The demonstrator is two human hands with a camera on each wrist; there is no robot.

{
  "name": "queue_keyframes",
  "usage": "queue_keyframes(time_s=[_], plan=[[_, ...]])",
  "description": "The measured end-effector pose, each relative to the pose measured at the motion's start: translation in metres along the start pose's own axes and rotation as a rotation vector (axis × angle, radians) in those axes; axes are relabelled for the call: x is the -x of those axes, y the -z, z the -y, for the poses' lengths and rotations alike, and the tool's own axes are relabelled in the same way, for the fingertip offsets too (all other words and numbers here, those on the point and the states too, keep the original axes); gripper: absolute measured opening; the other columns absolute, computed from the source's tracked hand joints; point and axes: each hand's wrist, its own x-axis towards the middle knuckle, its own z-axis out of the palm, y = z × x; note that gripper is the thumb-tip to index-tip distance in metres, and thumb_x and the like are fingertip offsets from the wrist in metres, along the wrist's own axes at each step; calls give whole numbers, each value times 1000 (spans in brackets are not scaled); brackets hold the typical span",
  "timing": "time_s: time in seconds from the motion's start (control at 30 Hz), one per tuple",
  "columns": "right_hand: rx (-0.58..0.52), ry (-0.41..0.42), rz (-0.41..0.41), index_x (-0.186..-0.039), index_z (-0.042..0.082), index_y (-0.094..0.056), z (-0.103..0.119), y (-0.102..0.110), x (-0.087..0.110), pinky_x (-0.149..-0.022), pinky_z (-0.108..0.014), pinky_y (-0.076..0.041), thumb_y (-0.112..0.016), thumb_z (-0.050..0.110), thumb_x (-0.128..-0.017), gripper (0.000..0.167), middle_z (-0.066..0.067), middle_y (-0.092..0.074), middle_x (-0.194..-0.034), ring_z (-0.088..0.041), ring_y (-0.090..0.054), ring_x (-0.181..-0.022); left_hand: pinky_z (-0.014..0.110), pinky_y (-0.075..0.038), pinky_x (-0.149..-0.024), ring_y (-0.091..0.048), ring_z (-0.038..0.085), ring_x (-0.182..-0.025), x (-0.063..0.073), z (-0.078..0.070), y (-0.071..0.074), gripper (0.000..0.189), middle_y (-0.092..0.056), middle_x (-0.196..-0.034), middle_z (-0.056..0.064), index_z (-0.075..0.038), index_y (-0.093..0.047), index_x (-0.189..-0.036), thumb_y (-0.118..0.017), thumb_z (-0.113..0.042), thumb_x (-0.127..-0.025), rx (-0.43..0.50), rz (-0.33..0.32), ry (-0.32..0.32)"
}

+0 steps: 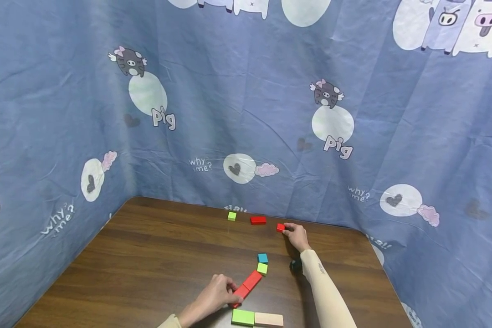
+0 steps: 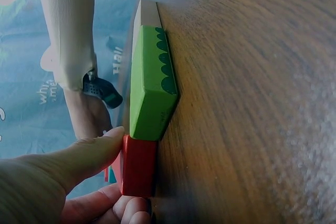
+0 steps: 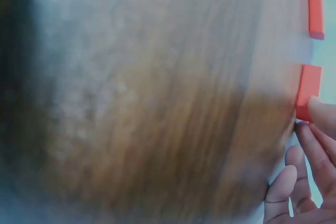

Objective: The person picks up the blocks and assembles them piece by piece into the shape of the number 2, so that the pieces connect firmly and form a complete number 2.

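Observation:
In the head view my left hand (image 1: 217, 293) pinches the nearer of two red rectangular blocks (image 1: 241, 293), thumb on one side and fingers on the other. Its end meets a green block (image 2: 149, 85) in the left wrist view. The farther red block (image 1: 252, 279) lies in line with it, and a lime cube (image 1: 262, 269) and a blue cube (image 1: 263, 258) follow. Out at the far edge, my right hand (image 1: 297, 236) holds a small red cube (image 1: 280, 228) between thumb and fingers. That cube (image 3: 308, 92) also shows at the right wrist view's edge.
Along the table's far edge sit another red block (image 1: 258, 220) and a lime cube (image 1: 232, 216). A pale wooden block (image 1: 269, 320) adjoins the green one near the front. Behind the wooden table (image 1: 147, 255) hangs a blue printed curtain (image 1: 238, 114).

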Motion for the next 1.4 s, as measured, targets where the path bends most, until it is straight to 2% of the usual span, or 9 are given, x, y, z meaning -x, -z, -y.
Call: queue_keyframes(time_s=[0.13,0.2,0.3,0.37,0.73,1.0,1.2,1.4], plan=[[-5,17,18,-110,2,-71,2,1,2,-91,-43,-47,-71,6,-83,27,-16,-70,-112,-31,-61,-111,17,-29,-44,-39,-1,-51,-1,1,1,21,-52,-59,-12,-6,-73,-78,-84,-22,-69,-7,-4,-7],[-11,24,36,-109,2,-71,4,2,4,-82,-37,-48,-71,6,-83,27,-16,-70,-108,-28,-62,-100,17,-30,-44,-39,-1,-50,-1,2,1,22,-53,-59,-12,-6,-73,-78,-84,-22,-69,-7,-8,-14],[-25,18,70,-109,2,-71,5,2,6,-72,-27,-43,-72,6,-82,27,-15,-71,-107,-20,-56,-89,17,-33,-44,-40,-2,-50,-1,2,2,22,-53,-58,-11,-6,-73,-77,-84,-23,-68,-9,-15,-26],[-29,22,89,-109,1,-71,6,3,9,-69,-24,-42,-71,5,-82,27,-16,-70,-108,-19,-54,-86,18,-33,-45,-40,-2,-51,-1,2,2,22,-53,-58,-11,-6,-73,-77,-85,-22,-68,-7,-17,-31],[-29,80,161,-107,0,-71,8,2,17,-75,-23,-44,-72,1,-81,26,-15,-71,-106,-20,-60,-98,18,-31,-44,-39,-1,-51,0,1,2,21,-52,-58,-12,-6,-73,-77,-84,-22,-69,-11,-1,-14],[-57,113,261,-111,1,-70,11,2,24,-65,-22,-44,-69,3,-84,27,-15,-70,-108,-13,-57,-82,18,-32,-45,-40,0,-53,1,-1,2,22,-52,-60,-11,-6,-73,-77,-85,-22,-69,-10,3,-3],[-81,140,339,-116,0,-67,16,2,28,-65,-20,-43,-67,3,-87,29,-17,-70,-109,-14,-58,-85,18,-32,-45,-40,-1,-52,1,-2,1,21,-52,-59,-11,-7,-72,-75,-85,-22,-68,-19,-3,-16],[-55,134,370,-118,3,-67,19,2,31,-63,-23,-43,-66,9,-89,30,-14,-68,-111,-12,-53,-77,18,-33,-45,-41,0,-52,0,-2,0,21,-53,-59,-11,-7,-72,-76,-84,-21,-69,-10,10,0]])
